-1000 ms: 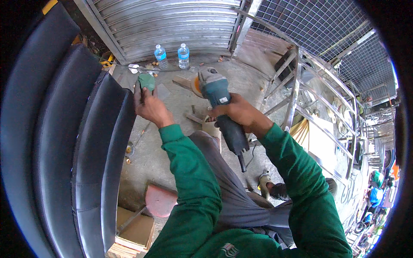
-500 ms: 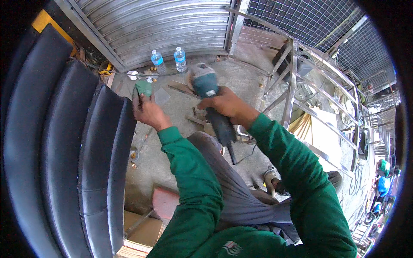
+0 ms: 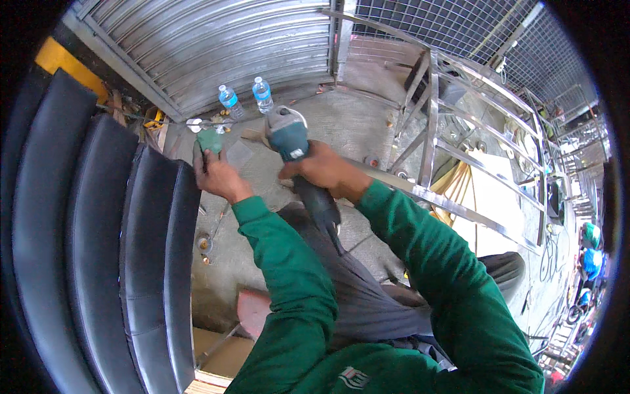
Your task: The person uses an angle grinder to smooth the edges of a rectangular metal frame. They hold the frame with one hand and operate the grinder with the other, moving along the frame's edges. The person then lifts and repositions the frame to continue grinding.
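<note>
My right hand (image 3: pixel 325 172) is wrapped round the body of a dark green and black angle grinder (image 3: pixel 289 139). Its grey head and disc point away from me, toward the left hand; whether the disc spins I cannot tell. A green block (image 3: pixel 209 140), possibly polishing compound, is pinched in the fingers of my left hand (image 3: pixel 222 179). A small gap separates the block from the grinder's head. Both are held above the concrete floor (image 3: pixel 239 246), and the grinder's cord end hangs over my grey trouser leg.
Tall black padded panels (image 3: pixel 98 230) stand close on my left. Two water bottles (image 3: pixel 262 95) sit before a metal shutter (image 3: pixel 230 46). To the right is a shiny metal frame (image 3: pixel 430 125), with a white sheet (image 3: pixel 502 213) on the floor. A reddish piece (image 3: pixel 254 312) lies near my left elbow.
The grinder and my right hand have shifted left, closer to the green block. The view has also turned slightly, and a long metal bar now shows behind my right wrist.
</note>
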`<state>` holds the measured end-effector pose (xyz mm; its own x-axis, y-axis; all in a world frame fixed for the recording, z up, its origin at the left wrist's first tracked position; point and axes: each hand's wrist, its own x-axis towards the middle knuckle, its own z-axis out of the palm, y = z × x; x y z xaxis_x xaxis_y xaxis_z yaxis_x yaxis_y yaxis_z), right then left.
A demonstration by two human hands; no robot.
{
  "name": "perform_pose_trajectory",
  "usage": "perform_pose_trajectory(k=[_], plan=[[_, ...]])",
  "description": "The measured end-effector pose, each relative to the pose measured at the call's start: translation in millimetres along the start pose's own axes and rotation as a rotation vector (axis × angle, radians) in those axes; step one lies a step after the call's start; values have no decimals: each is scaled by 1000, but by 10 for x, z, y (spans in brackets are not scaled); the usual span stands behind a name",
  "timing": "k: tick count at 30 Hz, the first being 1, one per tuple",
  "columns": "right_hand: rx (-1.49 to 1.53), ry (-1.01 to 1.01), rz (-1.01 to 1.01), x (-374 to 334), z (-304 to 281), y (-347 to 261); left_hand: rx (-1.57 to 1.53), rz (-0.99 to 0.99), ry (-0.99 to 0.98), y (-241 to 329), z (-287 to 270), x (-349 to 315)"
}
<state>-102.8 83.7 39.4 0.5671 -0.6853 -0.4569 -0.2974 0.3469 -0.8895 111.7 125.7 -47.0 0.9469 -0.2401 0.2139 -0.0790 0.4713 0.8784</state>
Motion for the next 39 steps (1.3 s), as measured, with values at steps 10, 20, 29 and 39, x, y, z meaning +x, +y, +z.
perform_pose_trajectory(k=[10,20,29,39], plan=[[-21,139,-91,-375,-317,331,-27,59,-58,-30,31,-33],[-172,23,-270,153,75,25,72,87,-116,-18,-29,-3],[-218,-47,-149,301,216,-171,-173,-58,-52,52,62,-36],[-366,23,-174,103,54,-51,-100,-69,-67,65,59,-33]])
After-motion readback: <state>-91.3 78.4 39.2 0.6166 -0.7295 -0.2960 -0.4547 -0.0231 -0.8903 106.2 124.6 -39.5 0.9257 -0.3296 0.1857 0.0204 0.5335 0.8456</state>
